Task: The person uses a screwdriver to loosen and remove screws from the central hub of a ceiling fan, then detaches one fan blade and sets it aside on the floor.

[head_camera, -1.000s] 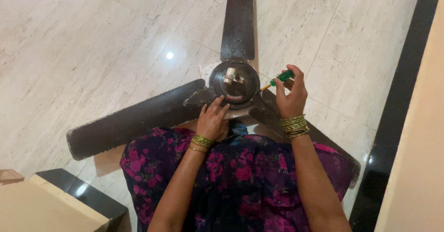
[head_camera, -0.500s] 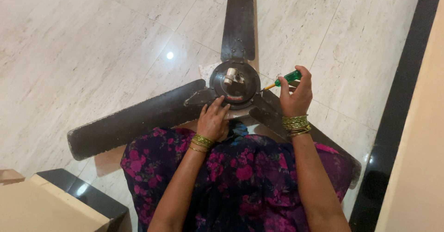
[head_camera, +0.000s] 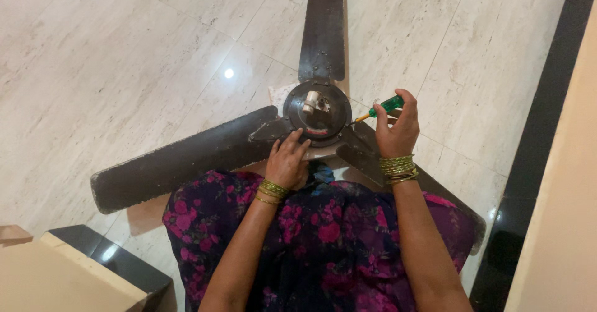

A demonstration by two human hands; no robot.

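My right hand (head_camera: 395, 133), raised right of the fan hub (head_camera: 316, 112), pinched a green-handled screwdriver (head_camera: 378, 110); my left hand (head_camera: 286, 161) rested loosely spread fingers on the hub's near rim.

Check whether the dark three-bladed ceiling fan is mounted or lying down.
Lying down: the dark three-bladed ceiling fan rests on the pale marble floor, blades spread flat, hub facing up.

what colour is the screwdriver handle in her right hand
Green, translucent-looking, on the screwdriver held in the right hand; the head view shows it.
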